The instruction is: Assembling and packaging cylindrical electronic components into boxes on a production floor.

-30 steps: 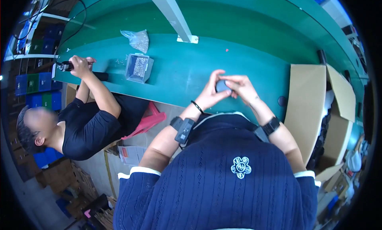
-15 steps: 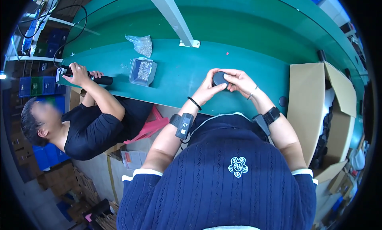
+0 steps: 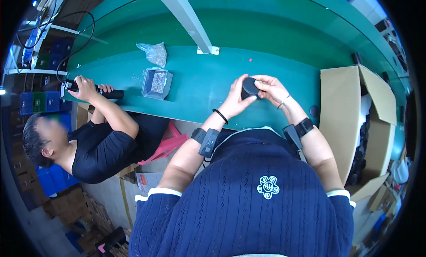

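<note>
Between my two hands, over the green table, is a black round cap-like piece [image 3: 251, 86] with a flat top and a dark side wall. My left hand [image 3: 234, 100] grips it from the left, thumb at the near edge and fingers along the far left side. From the right, my right hand [image 3: 271, 89] has its thumb on the top rim and its fingers curled at the right side. Most of the piece's underside is hidden. A flat black disc [image 3: 314, 111] lies on the table to the right of my right hand.
An opened cardboard box [image 3: 339, 106] with several black pieces inside stands at the right. A clear bin [image 3: 151, 93] of small metallic bits and a plastic bag [image 3: 156, 55] lie left of centre. At the far left, a co-worker's hands [image 3: 86, 89] hold a black cylinder [image 3: 116, 94].
The black piece has tilted in my hands, so its side wall now shows. My left fingers have shifted along its far left side. The co-worker still holds the cylinder.
</note>
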Action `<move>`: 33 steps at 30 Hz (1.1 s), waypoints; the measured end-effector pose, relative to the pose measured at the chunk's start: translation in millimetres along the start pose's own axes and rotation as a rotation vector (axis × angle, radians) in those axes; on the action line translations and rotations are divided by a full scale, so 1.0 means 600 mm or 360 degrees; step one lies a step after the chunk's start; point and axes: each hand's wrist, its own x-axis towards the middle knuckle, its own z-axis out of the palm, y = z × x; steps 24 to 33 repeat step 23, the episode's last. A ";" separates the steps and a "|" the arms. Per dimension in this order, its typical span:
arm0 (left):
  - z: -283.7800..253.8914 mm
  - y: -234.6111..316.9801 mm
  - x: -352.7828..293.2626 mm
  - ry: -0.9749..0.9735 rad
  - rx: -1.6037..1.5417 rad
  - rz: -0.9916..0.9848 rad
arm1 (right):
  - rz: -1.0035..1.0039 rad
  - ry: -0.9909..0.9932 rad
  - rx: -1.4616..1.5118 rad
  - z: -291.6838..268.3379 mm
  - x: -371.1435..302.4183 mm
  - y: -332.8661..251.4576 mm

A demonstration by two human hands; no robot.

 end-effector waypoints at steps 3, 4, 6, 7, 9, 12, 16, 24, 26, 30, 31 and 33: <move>-0.001 0.016 -0.004 0.0140 0.0019 0.0002 | -0.0007 0.0062 -0.0042 0.035 -0.022 0.001; -0.001 0.024 -0.005 0.0052 -0.0425 -0.0200 | -0.0035 0.0046 -0.0267 0.032 -0.027 -0.002; -0.002 0.021 -0.008 -0.0040 -0.0866 -0.0402 | -0.0015 0.0054 -0.0239 0.044 -0.033 -0.006; -0.002 0.008 -0.008 0.0024 -0.1053 -0.0443 | 0.0004 0.0061 -0.0214 0.050 -0.034 -0.004; -0.003 0.007 -0.004 0.0085 -0.1241 -0.0486 | 0.0033 0.0017 -0.0162 0.053 -0.031 -0.008; -0.003 0.011 -0.006 0.0094 -0.1324 -0.0522 | 0.0061 0.0037 -0.0185 0.058 -0.028 -0.008; 0.010 0.013 -0.014 0.0147 -0.1287 -0.0328 | -0.0032 0.0161 -0.0138 0.066 -0.029 0.009; -0.015 0.004 -0.005 -0.0147 -0.0514 -0.0353 | 0.0105 -0.0094 -0.0136 0.015 -0.027 -0.011; -0.015 0.004 -0.005 -0.0147 -0.0514 -0.0353 | 0.0105 -0.0094 -0.0136 0.015 -0.027 -0.011; -0.015 0.004 -0.005 -0.0147 -0.0514 -0.0353 | 0.0105 -0.0094 -0.0136 0.015 -0.027 -0.011; -0.015 0.004 -0.005 -0.0147 -0.0514 -0.0353 | 0.0105 -0.0094 -0.0136 0.015 -0.027 -0.011; -0.015 0.004 -0.005 -0.0147 -0.0514 -0.0353 | 0.0105 -0.0094 -0.0136 0.015 -0.027 -0.011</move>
